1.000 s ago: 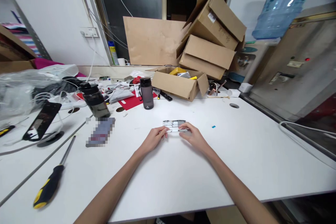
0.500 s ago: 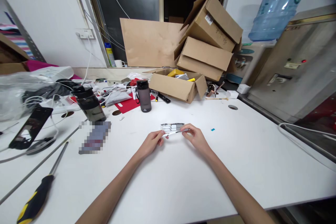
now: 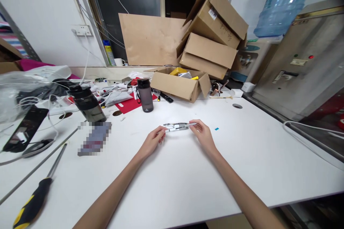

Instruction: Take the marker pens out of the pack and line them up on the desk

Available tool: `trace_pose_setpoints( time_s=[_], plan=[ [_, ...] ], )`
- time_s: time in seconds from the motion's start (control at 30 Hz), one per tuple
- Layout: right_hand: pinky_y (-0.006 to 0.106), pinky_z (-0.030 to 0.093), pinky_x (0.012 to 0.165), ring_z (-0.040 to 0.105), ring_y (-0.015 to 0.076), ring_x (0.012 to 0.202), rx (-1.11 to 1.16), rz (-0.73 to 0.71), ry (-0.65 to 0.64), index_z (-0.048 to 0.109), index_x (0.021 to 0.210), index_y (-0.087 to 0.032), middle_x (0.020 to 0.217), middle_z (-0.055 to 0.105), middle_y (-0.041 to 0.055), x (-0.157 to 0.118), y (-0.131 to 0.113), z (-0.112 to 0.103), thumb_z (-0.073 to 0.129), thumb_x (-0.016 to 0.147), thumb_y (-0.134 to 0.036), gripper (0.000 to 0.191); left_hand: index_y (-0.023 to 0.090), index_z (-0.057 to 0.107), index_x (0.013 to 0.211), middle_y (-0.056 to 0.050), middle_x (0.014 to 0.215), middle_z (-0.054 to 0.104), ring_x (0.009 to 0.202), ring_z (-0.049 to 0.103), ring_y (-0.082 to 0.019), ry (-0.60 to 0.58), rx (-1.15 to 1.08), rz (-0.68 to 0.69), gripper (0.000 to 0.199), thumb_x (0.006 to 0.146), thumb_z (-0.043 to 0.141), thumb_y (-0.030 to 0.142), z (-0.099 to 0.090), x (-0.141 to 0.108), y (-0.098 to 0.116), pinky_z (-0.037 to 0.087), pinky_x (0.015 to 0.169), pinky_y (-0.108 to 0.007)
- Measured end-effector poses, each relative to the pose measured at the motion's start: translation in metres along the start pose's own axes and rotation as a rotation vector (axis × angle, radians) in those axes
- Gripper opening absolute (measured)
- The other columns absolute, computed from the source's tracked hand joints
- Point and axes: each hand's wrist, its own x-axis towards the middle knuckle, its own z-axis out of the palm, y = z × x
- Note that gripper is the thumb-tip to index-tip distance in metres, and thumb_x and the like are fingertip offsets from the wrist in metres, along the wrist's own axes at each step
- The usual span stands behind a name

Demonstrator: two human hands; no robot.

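Several white and grey pens (image 3: 176,125) lie side by side on the white table, between my two hands. My left hand (image 3: 155,139) has its fingers pinched at the left end of a white pen. At the other side, my right hand (image 3: 201,132) pinches the whitish end of a pen between thumb and fingers, close to the right ends of the others. The pens overlap, so which one each hand holds is hard to separate.
A dark bottle (image 3: 145,95) and an open cardboard box (image 3: 176,87) stand behind the pens. To the left are a second bottle (image 3: 87,103), a blurred-out flat object (image 3: 95,139), a phone (image 3: 27,128) and a screwdriver (image 3: 36,196). A small blue piece (image 3: 216,128) lies right.
My hands have moved slightly apart, the right one up and to the right. The pen between them is less clearly separate from the others. The whole view has shifted a little.
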Motion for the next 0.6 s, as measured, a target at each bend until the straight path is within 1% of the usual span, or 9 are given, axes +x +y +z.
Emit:
trace_pose_setpoints(
  time_s=[0.13,0.3,0.4,0.5,0.6],
  plan=[
    [0.037,0.050,0.091,0.066,0.0237,0.094,-0.032,0.006,0.028,0.067,0.098,-0.021,0.102,0.071,0.0074,0.001,0.002,-0.001,0.066,0.085,-0.043,0.025,0.019,0.065,0.109,0.001,0.077,0.054,0.067,0.048,-0.014,0.014,0.007,0.002,0.034,0.097,0.049,0.048,-0.001,-0.001,0.003,0.040,0.065,-0.024],
    [0.038,0.049,0.089,0.066,0.0239,0.092,-0.044,0.021,0.042,0.066,0.099,-0.021,0.102,0.071,0.0077,0.001,0.005,-0.003,0.064,0.086,-0.043,0.026,0.019,0.065,0.108,0.000,0.079,0.056,0.068,0.049,-0.014,0.021,0.011,-0.001,0.036,0.097,0.048,0.049,-0.001,-0.001,0.007,0.041,0.064,-0.024],
    [0.038,0.050,0.087,0.066,0.0242,0.090,-0.037,0.041,0.062,0.065,0.100,-0.022,0.096,0.071,0.0064,0.003,0.007,-0.006,0.064,0.084,-0.044,0.027,0.019,0.065,0.107,0.000,0.079,0.056,0.068,0.049,-0.015,0.026,0.010,-0.005,0.037,0.096,0.048,0.050,-0.002,-0.001,0.008,0.041,0.064,-0.024],
    [0.038,0.050,0.086,0.067,0.0243,0.087,-0.017,0.064,0.093,0.063,0.095,-0.022,0.087,0.070,0.0042,0.005,0.008,-0.010,0.063,0.083,-0.043,0.024,0.019,0.065,0.108,0.000,0.079,0.056,0.068,0.049,-0.015,0.030,-0.004,-0.011,0.037,0.096,0.049,0.050,-0.002,-0.001,0.008,0.041,0.064,-0.024],
    [0.038,0.049,0.088,0.068,0.0249,0.088,-0.022,0.078,0.078,0.061,0.089,-0.022,0.087,0.069,0.0041,0.004,0.006,-0.011,0.062,0.084,-0.042,0.020,0.019,0.065,0.108,-0.001,0.080,0.056,0.069,0.049,-0.015,0.026,-0.002,-0.013,0.036,0.097,0.048,0.049,-0.001,-0.002,0.009,0.041,0.064,-0.024]
  ],
)
